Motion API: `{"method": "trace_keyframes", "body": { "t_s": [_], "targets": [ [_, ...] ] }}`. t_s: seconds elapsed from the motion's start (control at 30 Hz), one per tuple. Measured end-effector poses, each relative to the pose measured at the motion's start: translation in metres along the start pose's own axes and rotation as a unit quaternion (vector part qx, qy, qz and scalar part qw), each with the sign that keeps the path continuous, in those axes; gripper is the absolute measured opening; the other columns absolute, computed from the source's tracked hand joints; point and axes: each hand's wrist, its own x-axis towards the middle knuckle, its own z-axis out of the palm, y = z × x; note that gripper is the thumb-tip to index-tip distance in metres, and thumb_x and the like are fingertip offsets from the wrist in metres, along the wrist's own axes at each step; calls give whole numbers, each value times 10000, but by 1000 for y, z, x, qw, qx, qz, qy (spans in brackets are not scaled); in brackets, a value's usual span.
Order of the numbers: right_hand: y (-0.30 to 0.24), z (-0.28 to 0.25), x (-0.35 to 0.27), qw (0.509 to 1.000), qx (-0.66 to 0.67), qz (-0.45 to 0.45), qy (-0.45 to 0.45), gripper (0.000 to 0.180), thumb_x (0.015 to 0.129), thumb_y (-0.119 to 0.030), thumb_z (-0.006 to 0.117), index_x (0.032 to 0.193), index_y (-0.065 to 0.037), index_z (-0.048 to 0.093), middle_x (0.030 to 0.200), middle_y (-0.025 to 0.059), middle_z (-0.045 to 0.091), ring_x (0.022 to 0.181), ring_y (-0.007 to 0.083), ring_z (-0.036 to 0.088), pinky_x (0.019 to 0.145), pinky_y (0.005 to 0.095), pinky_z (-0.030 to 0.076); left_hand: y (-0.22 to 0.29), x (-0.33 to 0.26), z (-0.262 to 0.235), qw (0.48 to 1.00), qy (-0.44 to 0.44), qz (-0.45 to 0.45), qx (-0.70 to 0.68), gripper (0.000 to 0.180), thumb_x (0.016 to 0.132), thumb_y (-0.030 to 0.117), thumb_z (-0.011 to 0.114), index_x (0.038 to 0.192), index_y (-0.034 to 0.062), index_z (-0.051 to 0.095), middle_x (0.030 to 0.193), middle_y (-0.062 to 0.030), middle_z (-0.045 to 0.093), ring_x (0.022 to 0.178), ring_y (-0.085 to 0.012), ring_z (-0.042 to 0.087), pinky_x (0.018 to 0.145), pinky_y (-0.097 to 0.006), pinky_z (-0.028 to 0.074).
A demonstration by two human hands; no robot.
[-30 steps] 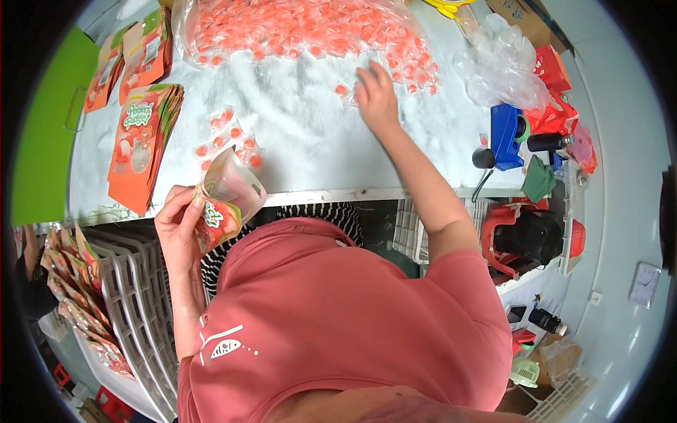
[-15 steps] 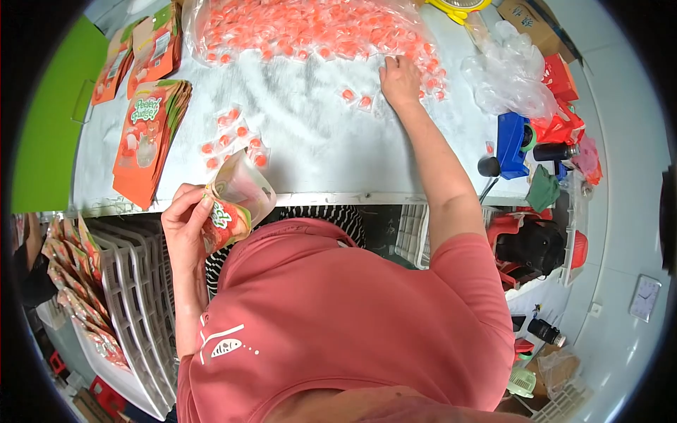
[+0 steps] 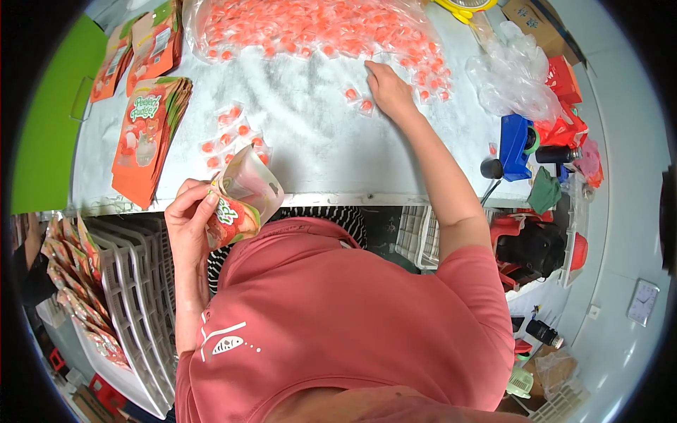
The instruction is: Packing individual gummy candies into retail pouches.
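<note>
My left hand (image 3: 190, 215) grips a red and green printed pouch (image 3: 233, 222) between thumb and fingers, in front of the table edge. The pouch's mouth gapes toward the upper right. My right hand (image 3: 390, 88) rests on the table by the near edge of a big heap of small orange-red sweets (image 3: 317, 28) in clear wrappers. Its visible fingers stretch out toward the heap, and the others are partly hidden. Two loose wrapped sweets (image 3: 366, 105) lie just left of that hand. Beyond the pouch lies a small group of wrapped sweets (image 3: 243, 130).
Stacks of flat pouches (image 3: 144, 141) lie on the left of the table (image 3: 303, 158). At right are crumpled clear plastic bags (image 3: 511, 77), a blue tape dispenser (image 3: 516, 144) and a black round-headed tool (image 3: 491, 169). White plastic crates (image 3: 130, 296) stand at lower left, with filled pouches (image 3: 77, 282) beside them.
My right hand has shifted slightly left along the near edge of the heap. My left hand and the pouch have moved slightly right, with the pouch's mouth a little higher.
</note>
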Motion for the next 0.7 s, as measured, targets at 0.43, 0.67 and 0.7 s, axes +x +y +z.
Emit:
{"method": "trace_keyframes", "body": {
  "t_s": [0.43,0.67,0.7],
  "targets": [
    [12,18,-30,996,30,-30,77,313,908,-201,647,1183,-52,661,1278,180,584,1179,356,561,993,397,466,-1,1,1,1000,-1,-2,4,118,856,-44,694,970,-21,719,908,-38,604,853,-113,557,783,-238,443],
    [10,27,-32,990,-32,-80,109,352,891,-173,645,1228,-70,630,1277,184,581,1183,375,538,1010,445,444,-2,-1,2,1000,2,-8,3,140,854,-43,693,985,-10,730,903,-29,602,836,-105,556,751,-225,439],
    [9,27,-33,990,-44,-76,108,356,909,-176,628,1249,-71,620,1285,173,581,1191,365,539,1016,434,443,-3,-1,2,1000,2,-4,5,157,855,-41,690,999,-1,737,899,-23,598,823,-100,553,727,-218,432]
  ]
}}
